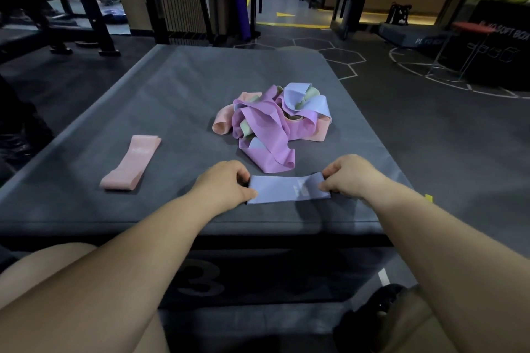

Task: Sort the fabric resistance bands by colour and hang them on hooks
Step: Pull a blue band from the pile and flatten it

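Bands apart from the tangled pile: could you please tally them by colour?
pink band: 1
blue band: 1, pinched at its ends by the left hand and the right hand
Total: 2

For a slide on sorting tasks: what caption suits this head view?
Left hand and right hand pinch a blue band flat on the grey box; pink band left, mixed pile behind.

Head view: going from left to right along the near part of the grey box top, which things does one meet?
Pink band, left hand, blue band, right hand. The tangled pile lies farther back, above the middle, so it is left out.
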`<state>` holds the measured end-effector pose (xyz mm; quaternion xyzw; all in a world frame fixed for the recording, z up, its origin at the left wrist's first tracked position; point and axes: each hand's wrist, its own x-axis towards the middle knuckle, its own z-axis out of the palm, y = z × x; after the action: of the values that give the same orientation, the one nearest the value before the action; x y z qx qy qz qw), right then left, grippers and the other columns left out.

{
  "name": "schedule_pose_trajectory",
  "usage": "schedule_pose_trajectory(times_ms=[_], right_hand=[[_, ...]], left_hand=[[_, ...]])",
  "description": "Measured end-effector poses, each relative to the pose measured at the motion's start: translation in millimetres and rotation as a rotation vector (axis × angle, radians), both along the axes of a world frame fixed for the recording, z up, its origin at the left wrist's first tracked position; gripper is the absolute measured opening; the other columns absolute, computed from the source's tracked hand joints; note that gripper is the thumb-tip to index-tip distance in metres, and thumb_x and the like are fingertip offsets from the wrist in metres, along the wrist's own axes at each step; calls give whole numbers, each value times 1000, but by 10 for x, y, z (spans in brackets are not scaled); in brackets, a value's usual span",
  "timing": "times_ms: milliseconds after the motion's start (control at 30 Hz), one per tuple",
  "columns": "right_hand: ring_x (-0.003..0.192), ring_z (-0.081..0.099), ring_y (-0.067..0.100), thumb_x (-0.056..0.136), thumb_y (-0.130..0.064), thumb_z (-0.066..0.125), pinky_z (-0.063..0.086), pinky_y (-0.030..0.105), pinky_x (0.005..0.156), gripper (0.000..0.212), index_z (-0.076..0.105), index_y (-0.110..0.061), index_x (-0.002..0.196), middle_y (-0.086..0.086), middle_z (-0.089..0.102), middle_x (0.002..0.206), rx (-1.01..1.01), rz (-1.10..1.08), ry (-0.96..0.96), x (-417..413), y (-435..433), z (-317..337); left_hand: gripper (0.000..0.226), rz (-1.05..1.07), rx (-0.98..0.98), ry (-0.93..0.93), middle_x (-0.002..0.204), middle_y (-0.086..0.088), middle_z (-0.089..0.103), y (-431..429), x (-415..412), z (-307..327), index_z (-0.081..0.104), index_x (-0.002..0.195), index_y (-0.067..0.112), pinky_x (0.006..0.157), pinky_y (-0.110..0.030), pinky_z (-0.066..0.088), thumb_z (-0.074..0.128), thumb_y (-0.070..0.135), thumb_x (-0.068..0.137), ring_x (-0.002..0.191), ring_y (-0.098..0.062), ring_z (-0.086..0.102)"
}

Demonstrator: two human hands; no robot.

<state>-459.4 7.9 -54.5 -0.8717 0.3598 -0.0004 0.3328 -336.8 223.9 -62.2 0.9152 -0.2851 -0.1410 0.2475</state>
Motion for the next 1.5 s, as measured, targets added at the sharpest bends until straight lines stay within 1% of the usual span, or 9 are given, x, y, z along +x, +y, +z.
schedule_pose_trajectory(times_ms=[133, 467, 567, 700, 933, 1100, 1267, 1433, 1500], right_hand=[[47, 37, 17, 79, 2, 68, 28, 18, 39, 16, 60, -11, 80, 7, 52, 56, 244, -89, -83, -31, 24, 29], [47, 62, 8, 90, -3, 57, 30, 16, 41, 11, 57, -15, 90, 4, 59, 72, 597, -202, -270, -90, 28, 111], [51, 62, 10, 91, -4, 57, 39, 16, 42, 11, 61, -11, 98, 8, 63, 77, 624, -217, -329, -98, 28, 127], [62, 64, 14, 91, -1, 56, 48, 19, 54, 13, 62, -12, 87, 7, 64, 74, 619, -194, -416, -88, 11, 131], [74, 58, 20, 81, 13, 58, 50, 28, 73, 28, 67, -13, 78, 11, 67, 78, 337, -9, -420, -125, -61, 46], [92, 68, 34, 75, 10, 54, 52, 43, 93, 37, 70, -23, 74, 12, 74, 97, 95, 111, -288, -204, -108, 8], [95, 67, 17, 77, 5, 57, 52, 27, 91, 39, 67, -32, 77, -14, 66, 97, -76, 237, -239, -243, -90, -4], [95, 63, 11, 80, -1, 59, 48, 19, 86, 31, 68, -31, 85, -11, 65, 99, -164, 313, -190, -278, -83, -1], [97, 64, 15, 79, 0, 60, 50, 26, 88, 31, 70, -28, 87, -5, 68, 101, -174, 324, -222, -273, -94, -18]], left_hand=[[21, 32, -128, 114, 84, 6, 67, -23, -12, 9, 56, 84, 24, 61, -23, 41, 74, 20, 75, 74, -12, 58], [35, 102, -490, 435, 95, -4, 72, -62, 13, 8, 59, 109, 19, 71, -25, 50, 73, 7, 80, 74, -16, 65], [28, 100, -572, 463, 85, -4, 71, -75, -7, 6, 63, 106, 14, 69, -23, 50, 68, 0, 83, 64, -11, 61], [24, 93, -626, 392, 82, 3, 71, -86, 10, -1, 65, 90, 20, 68, -17, 46, 69, -2, 81, 71, -9, 63], [39, -84, -412, -7, 90, 11, 71, -85, 34, -90, 60, 76, 39, 80, -27, 54, 68, 1, 79, 87, -9, 68], [46, -147, -295, -35, 92, 10, 71, -73, 33, -120, 56, 76, 45, 86, -32, 54, 63, 0, 81, 88, -9, 67], [43, -225, -260, -27, 93, 10, 69, -53, 46, -141, 63, 87, 38, 88, -34, 52, 53, -4, 83, 89, -12, 66], [39, -232, -278, -18, 93, 11, 70, -64, 43, -157, 62, 84, 45, 86, -30, 51, 54, 7, 88, 87, -9, 64], [27, -237, -300, -37, 93, 13, 71, -71, 36, -165, 69, 88, 37, 86, -29, 51, 58, 13, 89, 87, -6, 64]])
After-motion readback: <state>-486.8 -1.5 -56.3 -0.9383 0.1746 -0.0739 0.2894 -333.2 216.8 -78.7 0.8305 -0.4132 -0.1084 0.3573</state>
